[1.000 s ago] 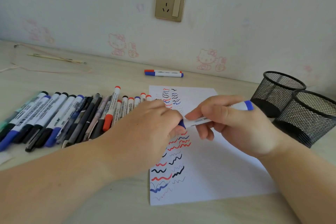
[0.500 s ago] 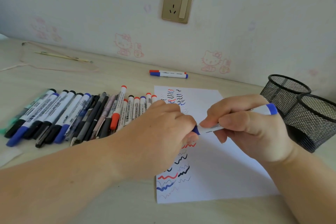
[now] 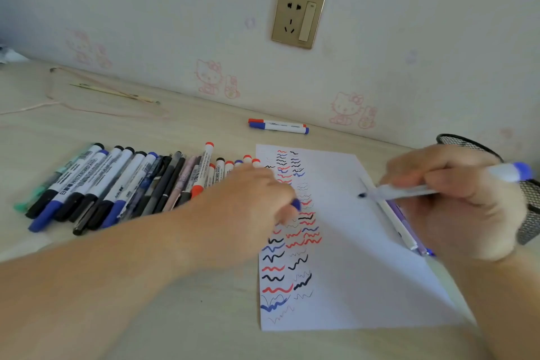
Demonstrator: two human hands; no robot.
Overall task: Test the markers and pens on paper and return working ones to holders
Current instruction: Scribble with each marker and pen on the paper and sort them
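Uncapped since before: my left hand pinches the cap, right hand grips the marker, tip over paper.

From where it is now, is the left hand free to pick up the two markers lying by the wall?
Probably not yet: the left hand holds a blue cap. The desk between it and the two markers looks bare, so the path itself seems open.

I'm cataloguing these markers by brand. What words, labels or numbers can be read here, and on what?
"WHITEBOARD": on the white barrel of a blue-capped marker in the row lying left of the sheet.
Print on the other white-barrelled markers in the row: too blurred to read.
Print on the two markers by the wall: too small.
White paper sheet: squiggles only, no words.
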